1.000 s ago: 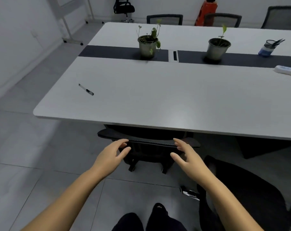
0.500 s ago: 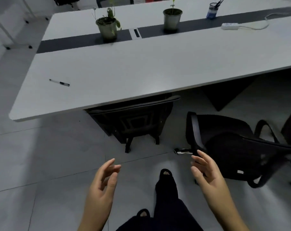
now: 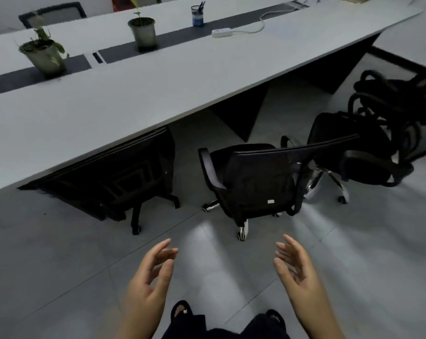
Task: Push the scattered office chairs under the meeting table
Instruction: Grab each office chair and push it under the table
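Note:
A long white meeting table (image 3: 138,99) with a dark centre strip runs across the view. One black office chair (image 3: 124,174) sits tucked under its near edge at the left. A second black chair (image 3: 258,179) stands out on the floor just right of it, its backrest turned towards me. Further right are another chair (image 3: 358,152) and a cluster of black chairs (image 3: 402,99). My left hand (image 3: 150,277) and my right hand (image 3: 297,270) hover open over the floor, short of the second chair and touching nothing.
Two potted plants (image 3: 44,55) (image 3: 142,30), a pen cup (image 3: 197,17) and a white power strip (image 3: 221,33) with its cable sit on the table. A dark table leg (image 3: 241,113) stands behind the second chair. My feet (image 3: 182,311) are on grey floor tiles.
My hands left the backrest of the first chair, which now sits under the table. The view has swung right, bringing the loose chairs into sight, and my hands hang empty.

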Tool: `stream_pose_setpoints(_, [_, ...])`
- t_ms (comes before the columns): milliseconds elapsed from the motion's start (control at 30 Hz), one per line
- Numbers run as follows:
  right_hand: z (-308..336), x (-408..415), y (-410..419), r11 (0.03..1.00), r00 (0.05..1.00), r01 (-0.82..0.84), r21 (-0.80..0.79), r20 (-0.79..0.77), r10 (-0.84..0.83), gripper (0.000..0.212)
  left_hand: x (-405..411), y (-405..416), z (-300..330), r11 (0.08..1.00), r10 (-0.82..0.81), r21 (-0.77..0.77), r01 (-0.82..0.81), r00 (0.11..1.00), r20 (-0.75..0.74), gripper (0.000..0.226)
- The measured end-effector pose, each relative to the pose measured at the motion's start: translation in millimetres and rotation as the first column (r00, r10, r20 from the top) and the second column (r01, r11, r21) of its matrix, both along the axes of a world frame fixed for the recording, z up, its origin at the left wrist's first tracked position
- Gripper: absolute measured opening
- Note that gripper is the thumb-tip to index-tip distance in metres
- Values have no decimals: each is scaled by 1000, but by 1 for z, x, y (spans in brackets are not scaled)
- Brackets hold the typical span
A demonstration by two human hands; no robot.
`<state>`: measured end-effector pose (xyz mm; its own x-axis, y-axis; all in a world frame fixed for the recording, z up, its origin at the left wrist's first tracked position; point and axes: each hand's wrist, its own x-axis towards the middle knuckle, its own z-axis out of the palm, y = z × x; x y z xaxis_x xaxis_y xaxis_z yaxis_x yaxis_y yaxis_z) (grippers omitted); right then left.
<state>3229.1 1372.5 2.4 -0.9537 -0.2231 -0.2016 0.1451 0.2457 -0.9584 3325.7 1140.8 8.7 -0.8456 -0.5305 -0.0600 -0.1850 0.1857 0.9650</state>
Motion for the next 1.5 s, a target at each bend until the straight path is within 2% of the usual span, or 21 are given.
stream_pose_setpoints(133, [1,-16,83,996,997,78,32,7,-78,48,-35,72,-4,997,-77,2,77,997,-1,31])
stream_pose_setpoints(233, [5,-38,144,990,991,137,43,-8,-137,44,-65,130,-9,993,-115,-13,115,993,-6,38])
stream_pose_setpoints(333, [1,-59,193,987,988,153,51,-25,-152,43,-90,175,-13,984,-174,-26,174,985,4,30])
stream_pose_setpoints(433, [-3,-82,222,987,988,154,47,-32,-153,44,-108,202,-11,986,-161,-39,161,987,8,30])
stream_pose_setpoints(667, [-11,-157,216,999,998,45,8,-40,-45,44,-161,206,-6,992,-61,-107,61,998,9,31])
stream_pose_setpoints(833, [-7,-224,199,999,997,17,45,-80,-14,41,-222,188,-6,987,-33,-159,31,999,-9,36])
stream_pose_setpoints(933, [0,-264,183,992,987,21,125,-158,-1,41,-260,172,-4,965,-66,-255,66,998,10,39])
stream_pose_setpoints(1000, [0,-293,171,976,975,-2,218,-217,50,40,-287,158,-8,917,-119,-378,125,992,39,41])
stream_pose_setpoints(1067, [-8,-323,159,935,951,-54,351,-268,155,40,-311,143,-18,789,-177,-580,203,979,103,47])
stream_pose_setpoints(1167, [-28,-369,142,779,822,-69,623,-407,399,48,-341,120,-37,551,-211,-782,290,956,206,62])
stream_pose_setpoints(1267, [-51,-412,131,609,688,-101,787,-388,614,51,-364,103,-51,403,-174,-824,398,917,358,70])
stream_pose_setpoints(1333, [-61,-434,129,545,602,-119,830,-376,704,43,-376,99,-58,343,-136,-846,408,913,384,69])
stream_pose_setpoints(1433, [-68,-457,130,539,518,-120,833,-411,751,29,-389,99,-60,313,-92,-863,396,917,388,52])
stream_pose_setpoints(1500, [-70,-472,131,539,478,-148,829,-417,773,28,-395,101,-64,310,-78,-875,372,927,366,54])
